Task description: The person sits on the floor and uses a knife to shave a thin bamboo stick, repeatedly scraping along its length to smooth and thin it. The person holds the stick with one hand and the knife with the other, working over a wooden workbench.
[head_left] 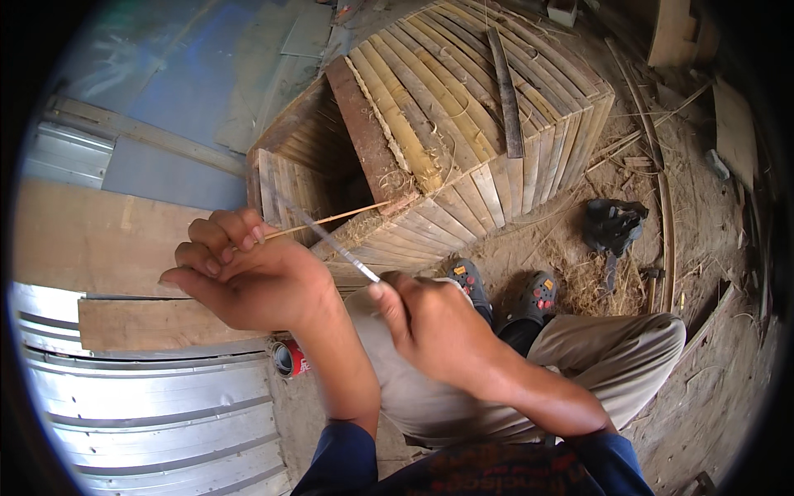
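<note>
A thin, pale wooden strip (pixel 335 218) rests in the curled fingers of my left hand (pixel 248 277), palm turned up and thumb out to the side. The strip's other end reaches the near corner of a large slatted wooden frame (pixel 430 91). In front of my lap, my right hand (pixel 434 326) is closed around a knife (pixel 357 264). Its narrow blade is smeared by motion and slants up to the left, crossing the strip close to my left fingers. The knife's handle is mostly hidden inside my fist.
A dark flat bar (pixel 504 91) lies across the frame's slats. Curled shavings cover the dirt floor around a black bag (pixel 614 226) and a hammer (pixel 652 285). Left of me are a red can (pixel 289 359), a plywood board (pixel 157 325) and corrugated metal sheets (pixel 157 413).
</note>
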Demonstrator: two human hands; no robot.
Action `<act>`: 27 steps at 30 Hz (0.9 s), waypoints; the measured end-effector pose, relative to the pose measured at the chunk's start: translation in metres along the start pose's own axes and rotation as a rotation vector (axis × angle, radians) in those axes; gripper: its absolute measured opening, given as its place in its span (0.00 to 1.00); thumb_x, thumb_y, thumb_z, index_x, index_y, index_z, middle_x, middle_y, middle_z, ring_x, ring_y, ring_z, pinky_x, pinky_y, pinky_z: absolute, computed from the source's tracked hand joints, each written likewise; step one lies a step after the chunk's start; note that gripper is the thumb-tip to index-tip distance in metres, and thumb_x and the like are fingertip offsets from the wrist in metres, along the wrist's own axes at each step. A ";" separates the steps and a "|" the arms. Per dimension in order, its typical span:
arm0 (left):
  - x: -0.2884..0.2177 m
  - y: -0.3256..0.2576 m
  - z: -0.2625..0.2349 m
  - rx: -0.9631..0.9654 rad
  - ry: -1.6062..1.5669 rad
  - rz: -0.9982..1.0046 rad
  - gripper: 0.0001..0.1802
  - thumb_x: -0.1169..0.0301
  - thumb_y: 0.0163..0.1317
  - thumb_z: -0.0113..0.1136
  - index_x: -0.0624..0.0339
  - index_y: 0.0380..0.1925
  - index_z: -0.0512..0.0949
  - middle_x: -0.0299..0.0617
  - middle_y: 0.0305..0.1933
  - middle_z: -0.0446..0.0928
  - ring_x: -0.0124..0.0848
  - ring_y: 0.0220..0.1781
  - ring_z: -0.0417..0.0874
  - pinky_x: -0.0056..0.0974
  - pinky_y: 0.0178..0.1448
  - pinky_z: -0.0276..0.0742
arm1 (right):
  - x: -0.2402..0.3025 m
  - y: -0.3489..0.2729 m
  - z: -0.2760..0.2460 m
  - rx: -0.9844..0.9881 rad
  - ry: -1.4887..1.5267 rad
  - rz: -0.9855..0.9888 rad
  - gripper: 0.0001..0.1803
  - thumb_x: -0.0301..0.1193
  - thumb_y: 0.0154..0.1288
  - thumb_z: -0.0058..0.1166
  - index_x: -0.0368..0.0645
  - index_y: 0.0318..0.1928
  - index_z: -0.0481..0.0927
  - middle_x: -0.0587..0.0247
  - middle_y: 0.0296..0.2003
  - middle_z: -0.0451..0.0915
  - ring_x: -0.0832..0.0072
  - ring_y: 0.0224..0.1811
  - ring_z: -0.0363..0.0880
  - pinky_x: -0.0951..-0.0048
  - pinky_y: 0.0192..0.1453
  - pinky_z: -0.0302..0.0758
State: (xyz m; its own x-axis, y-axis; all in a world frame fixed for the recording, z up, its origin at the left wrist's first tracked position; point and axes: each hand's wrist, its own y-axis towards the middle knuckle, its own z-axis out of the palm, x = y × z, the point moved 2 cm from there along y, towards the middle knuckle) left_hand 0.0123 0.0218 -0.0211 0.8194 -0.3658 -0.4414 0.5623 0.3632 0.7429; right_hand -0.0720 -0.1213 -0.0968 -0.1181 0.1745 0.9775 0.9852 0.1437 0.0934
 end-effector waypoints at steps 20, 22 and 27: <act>0.002 -0.006 0.010 0.005 0.071 0.047 0.30 0.49 0.84 0.33 0.48 0.19 0.64 0.33 0.22 0.63 0.30 0.26 0.65 0.38 0.37 0.64 | -0.017 -0.007 -0.009 -0.029 -0.062 -0.011 0.17 0.35 0.78 0.52 0.29 0.39 0.80 0.34 0.23 0.78 0.37 0.28 0.80 0.48 0.32 0.76; 0.001 -0.008 0.006 -0.018 0.071 0.028 0.30 0.49 0.84 0.33 0.49 0.20 0.64 0.33 0.22 0.64 0.30 0.26 0.65 0.37 0.37 0.64 | -0.016 -0.013 -0.003 -0.013 -0.002 -0.114 0.18 0.35 0.80 0.50 0.31 0.36 0.79 0.38 0.19 0.78 0.39 0.23 0.79 0.48 0.30 0.76; 0.017 -0.002 -0.002 -0.030 0.140 -0.002 0.30 0.50 0.84 0.31 0.50 0.21 0.64 0.34 0.22 0.63 0.29 0.25 0.63 0.36 0.36 0.63 | -0.037 -0.004 0.007 -0.037 -0.084 0.001 0.18 0.36 0.80 0.49 0.32 0.38 0.78 0.39 0.19 0.78 0.39 0.23 0.80 0.47 0.30 0.77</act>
State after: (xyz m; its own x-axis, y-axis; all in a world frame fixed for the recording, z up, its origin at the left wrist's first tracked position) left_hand 0.0252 0.0162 -0.0308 0.8249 -0.2442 -0.5099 0.5650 0.3886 0.7279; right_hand -0.0728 -0.1219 -0.1342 -0.1258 0.2555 0.9586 0.9890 0.1080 0.1010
